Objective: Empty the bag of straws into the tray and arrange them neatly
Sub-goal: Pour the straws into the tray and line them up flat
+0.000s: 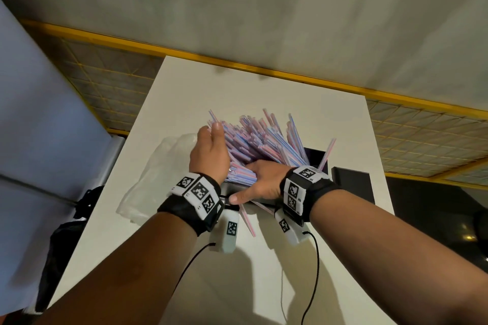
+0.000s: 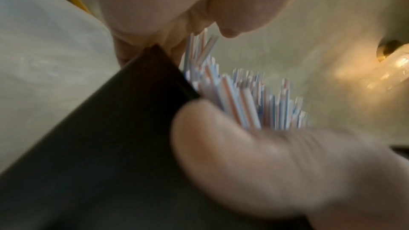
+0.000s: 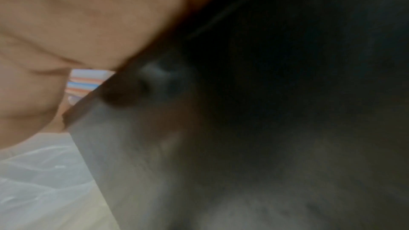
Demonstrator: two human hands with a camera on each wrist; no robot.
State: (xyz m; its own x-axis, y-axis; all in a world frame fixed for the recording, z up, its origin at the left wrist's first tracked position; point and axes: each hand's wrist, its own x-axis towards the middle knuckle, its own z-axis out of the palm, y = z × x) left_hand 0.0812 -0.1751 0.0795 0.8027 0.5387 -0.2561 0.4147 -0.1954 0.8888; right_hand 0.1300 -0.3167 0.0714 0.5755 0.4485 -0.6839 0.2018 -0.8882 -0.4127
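A thick pile of pink-and-blue striped straws (image 1: 264, 140) lies in the black tray (image 1: 315, 157), fanning up and away over its far edge. My left hand (image 1: 211, 140) stands edge-on against the pile's left side, fingers straight, thumb up. My right hand (image 1: 260, 179) lies flat across the near ends of the straws, thumb spread onto the tray's near rim. The left wrist view shows the tray corner (image 2: 110, 128) and straw ends (image 2: 243, 104). Only a sliver of straws (image 3: 86, 83) shows beside the tray wall (image 3: 243, 111) in the blurred right wrist view.
The empty clear plastic bag (image 1: 158, 171) lies crumpled on the white table (image 1: 264, 258) left of the tray. One loose straw (image 1: 248, 219) hangs over the near rim, another (image 1: 327, 153) sticks up at the right. A second black piece (image 1: 353, 182) sits right of the tray.
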